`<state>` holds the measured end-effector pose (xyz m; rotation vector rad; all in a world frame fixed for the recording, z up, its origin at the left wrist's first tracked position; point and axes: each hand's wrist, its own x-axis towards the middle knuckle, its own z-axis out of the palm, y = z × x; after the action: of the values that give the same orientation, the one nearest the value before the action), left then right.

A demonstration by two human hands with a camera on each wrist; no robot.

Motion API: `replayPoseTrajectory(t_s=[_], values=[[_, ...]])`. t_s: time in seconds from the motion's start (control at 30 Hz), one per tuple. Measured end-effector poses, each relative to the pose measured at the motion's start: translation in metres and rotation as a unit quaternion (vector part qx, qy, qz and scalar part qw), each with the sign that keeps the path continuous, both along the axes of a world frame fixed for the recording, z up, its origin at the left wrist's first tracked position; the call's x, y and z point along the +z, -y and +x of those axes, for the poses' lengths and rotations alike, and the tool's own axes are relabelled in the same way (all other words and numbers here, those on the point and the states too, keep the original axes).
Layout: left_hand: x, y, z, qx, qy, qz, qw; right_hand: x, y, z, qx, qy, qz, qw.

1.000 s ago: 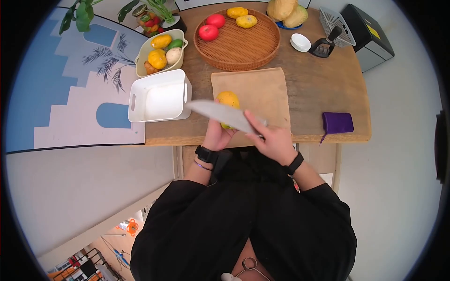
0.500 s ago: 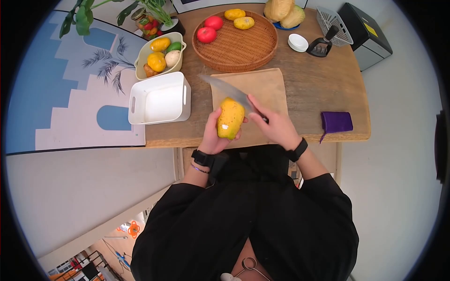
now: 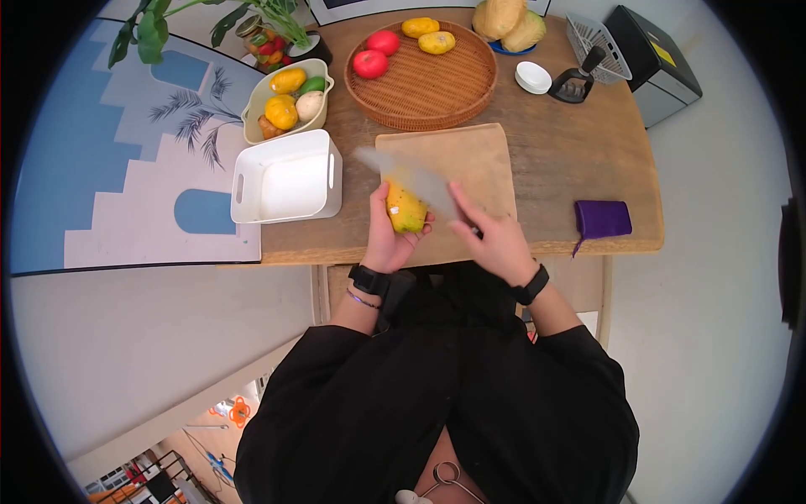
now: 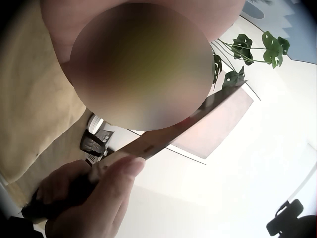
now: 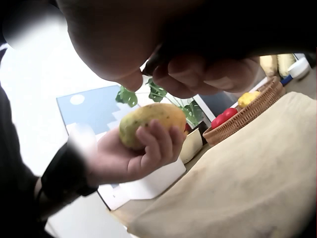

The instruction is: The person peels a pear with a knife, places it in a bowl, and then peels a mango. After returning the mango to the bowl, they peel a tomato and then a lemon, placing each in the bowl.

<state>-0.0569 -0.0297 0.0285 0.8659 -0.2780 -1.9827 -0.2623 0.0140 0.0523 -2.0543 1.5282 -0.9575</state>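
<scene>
In the head view my left hand (image 3: 390, 245) holds a yellow papaya (image 3: 407, 214), green at its near end and marked with a small white patch, above the front of the cutting mat. My right hand (image 3: 499, 248) grips a large kitchen knife (image 3: 430, 189), its motion-blurred blade slanting across the papaya's far end. The left wrist view shows the knife blade (image 4: 163, 136) and the thumb laid along its base, while a blurred oval hides the fruit. In the right wrist view, fingers (image 5: 158, 139) wrap the papaya from below; the blade is hidden there.
The tan cutting mat (image 3: 478, 160) lies beneath the hands. Left of it stand a white bin (image 3: 290, 181) and a cream basket (image 3: 248, 124) of produce. Behind is a round wicker tray (image 3: 437, 84) with tomatoes and yellow fruit; at right lies a purple pouch (image 3: 603, 218).
The blade lay over the papaya, lifted off half a second ago, and now overlaps its far end again. The papaya came up and nearer, then dropped back slightly in my left hand.
</scene>
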Motion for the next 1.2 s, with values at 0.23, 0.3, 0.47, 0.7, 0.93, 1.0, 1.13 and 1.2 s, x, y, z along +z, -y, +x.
replayPoseTrajectory(t_s=[0.23,0.3,0.47,0.7,0.93,1.0,1.13,1.2], values=[[-0.010,0.005,0.007,-0.037,-0.040,-0.017,0.998,0.001,-0.024,0.020,0.085,-0.179,-0.046,0.979],[-0.007,0.002,0.005,-0.040,-0.046,-0.021,0.998,0.003,-0.023,0.021,0.084,-0.188,-0.008,0.979],[-0.007,-0.015,0.003,-0.034,0.000,-0.017,0.999,0.000,-0.006,0.013,0.048,-0.072,0.007,0.996],[0.007,-0.012,0.013,-0.108,-0.036,-0.088,0.990,-0.017,0.033,-0.012,-0.040,-0.026,0.178,0.983],[-0.021,0.002,0.013,-0.026,-0.004,-0.004,1.000,-0.007,-0.014,0.013,-0.020,0.059,0.097,0.993],[-0.020,0.002,0.003,0.056,-0.011,0.038,0.998,0.001,-0.024,0.018,0.035,-0.073,0.069,0.994],[-0.027,0.006,0.013,-0.038,-0.060,-0.049,0.996,-0.006,-0.029,0.025,0.055,-0.161,-0.026,0.985],[-0.033,0.007,0.017,-0.075,-0.116,-0.084,0.987,-0.007,-0.028,0.026,0.061,-0.180,-0.028,0.981]])
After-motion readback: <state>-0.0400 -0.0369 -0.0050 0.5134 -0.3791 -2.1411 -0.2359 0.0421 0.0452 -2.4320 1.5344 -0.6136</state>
